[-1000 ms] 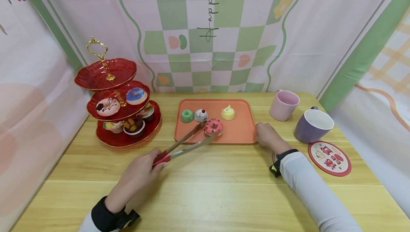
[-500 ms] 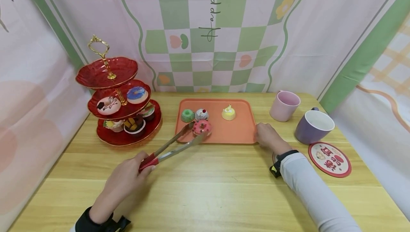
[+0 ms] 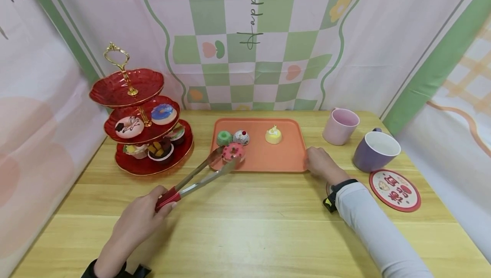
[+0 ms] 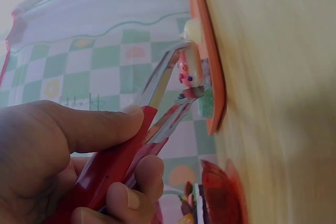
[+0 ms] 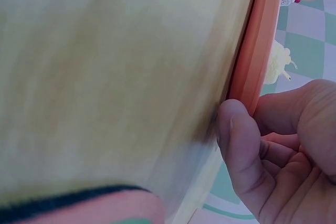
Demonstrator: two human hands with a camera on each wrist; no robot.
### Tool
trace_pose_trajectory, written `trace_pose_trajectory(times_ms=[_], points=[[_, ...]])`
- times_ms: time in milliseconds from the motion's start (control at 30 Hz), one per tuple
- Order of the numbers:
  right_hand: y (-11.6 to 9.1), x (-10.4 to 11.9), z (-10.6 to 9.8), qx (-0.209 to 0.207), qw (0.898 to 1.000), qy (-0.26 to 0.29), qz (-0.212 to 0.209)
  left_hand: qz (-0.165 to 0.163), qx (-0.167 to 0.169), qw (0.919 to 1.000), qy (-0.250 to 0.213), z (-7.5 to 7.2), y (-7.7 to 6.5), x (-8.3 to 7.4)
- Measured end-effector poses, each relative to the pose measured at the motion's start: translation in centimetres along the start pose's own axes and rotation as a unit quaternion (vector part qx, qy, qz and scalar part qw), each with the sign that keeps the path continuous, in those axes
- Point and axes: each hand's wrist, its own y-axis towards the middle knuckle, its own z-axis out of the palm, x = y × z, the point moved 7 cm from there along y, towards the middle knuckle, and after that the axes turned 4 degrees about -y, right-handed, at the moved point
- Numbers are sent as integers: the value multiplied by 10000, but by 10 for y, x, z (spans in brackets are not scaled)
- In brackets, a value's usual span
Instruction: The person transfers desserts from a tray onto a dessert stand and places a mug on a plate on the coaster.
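The left hand (image 3: 134, 218) grips the red-handled tongs (image 3: 207, 178), which hold the pink donut (image 3: 230, 155) ahead of this hand, perhaps slightly above the orange tray (image 3: 285, 158), while the right hand (image 3: 323, 165) pinches its right edge.

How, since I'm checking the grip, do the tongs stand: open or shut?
Open: the tongs have spread arms, with the pink doughnut between their tips.

Table (image 3: 249, 227) is pale wood, seams running crosswise | left: red three-tier stand (image 3: 154, 132) stands upright | middle, toward back: orange tray (image 3: 280, 156) lies lengthwise | right, toward back: pink mug (image 3: 337, 128) stands upright | nearer, farther right: purple mug (image 3: 370, 154) stands upright | just before it: round red-rimmed coaster (image 3: 395, 190) lies flat
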Motion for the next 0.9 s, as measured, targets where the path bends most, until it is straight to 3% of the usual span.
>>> trace_pose_trajectory(times_ms=[367,633,900], points=[[-1,1,0,-29,10000,-11,-45,-162,-175,9997,10,-23,-11,7],[-1,3,-2,-71,9999,-1,-141,-447,-99,9989,-23,-32,-17,13],[-2,3,-2,-25,10000,49,-72,-433,-339,9985,35,-47,-23,13]])
